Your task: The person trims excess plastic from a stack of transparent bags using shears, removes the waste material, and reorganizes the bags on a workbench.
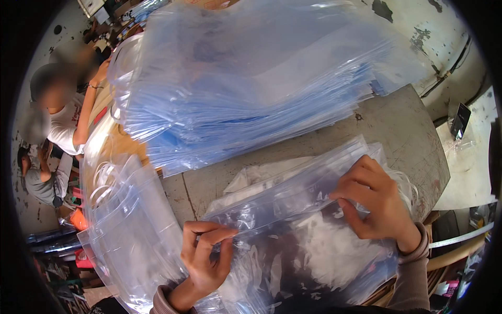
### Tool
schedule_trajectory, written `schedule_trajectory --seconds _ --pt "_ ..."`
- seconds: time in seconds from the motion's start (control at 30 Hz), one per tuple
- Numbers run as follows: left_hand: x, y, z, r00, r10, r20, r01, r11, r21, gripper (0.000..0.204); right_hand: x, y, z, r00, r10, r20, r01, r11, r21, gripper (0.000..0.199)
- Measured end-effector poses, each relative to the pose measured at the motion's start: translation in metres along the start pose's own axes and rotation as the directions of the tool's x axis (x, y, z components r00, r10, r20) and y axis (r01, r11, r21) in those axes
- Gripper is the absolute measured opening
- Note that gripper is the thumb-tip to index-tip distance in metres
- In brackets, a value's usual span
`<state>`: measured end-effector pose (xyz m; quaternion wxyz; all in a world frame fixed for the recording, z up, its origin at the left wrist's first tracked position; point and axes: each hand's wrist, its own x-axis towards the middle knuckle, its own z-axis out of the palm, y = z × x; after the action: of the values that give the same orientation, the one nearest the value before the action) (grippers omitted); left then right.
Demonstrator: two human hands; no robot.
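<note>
A clear plastic bag (282, 209) lies in front of me, its folded top band running slantwise up to the right. My left hand (208, 255) pinches the near edge of this band at its left part, thumb against fingertips. Farther right, my right hand (374, 203) grips the same edge between thumb and bent fingers. Below the band, the bag's glossy body spreads toward me, over other clear plastic. A white cord-like handle (410, 187) shows just beyond my right hand.
A tall stack of bluish clear plastic sheets (251, 99) covers the far side of the grey table (402, 125). Clear bags with white handles (133, 225) lie at the left. A phone (460, 121) rests at the right. Two people sit at the far left, one in a white shirt (65, 125).
</note>
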<state>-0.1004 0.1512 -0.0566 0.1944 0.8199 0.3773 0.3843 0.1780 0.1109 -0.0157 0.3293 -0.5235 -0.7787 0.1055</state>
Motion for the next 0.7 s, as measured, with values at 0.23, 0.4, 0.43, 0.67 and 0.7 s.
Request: schedule_trajectory --seconds 0.23,0.4,0.43,0.67,0.7 --pt "-0.002 0.000 -0.001 0.999 -0.038 0.000 0.038 0.999 0.000 0.026 -0.004 0.022 -0.024 0.999 0.043 -0.022 -0.047 0.959 -0.280 0.022" --pt "-0.004 -0.001 0.000 0.997 -0.050 0.050 0.051 0.998 -0.031 0.020 -0.010 0.031 -0.030 0.985 0.156 -0.079 -0.168 0.968 -0.185 0.021" --pt "-0.004 -0.001 0.001 0.998 -0.062 0.016 0.062 0.998 -0.014 0.022 -0.011 0.031 -0.032 0.980 0.179 -0.088 -0.189 0.974 -0.127 0.020" --pt "-0.003 -0.001 0.002 0.997 -0.080 -0.020 0.081 0.997 0.013 0.024 -0.012 0.034 -0.039 0.959 0.276 -0.068 -0.276 0.961 0.016 0.025" --pt "-0.003 -0.001 0.002 0.997 -0.080 -0.020 0.080 0.997 0.014 0.024 -0.012 0.035 -0.038 0.958 0.279 -0.064 -0.277 0.960 0.038 0.026"
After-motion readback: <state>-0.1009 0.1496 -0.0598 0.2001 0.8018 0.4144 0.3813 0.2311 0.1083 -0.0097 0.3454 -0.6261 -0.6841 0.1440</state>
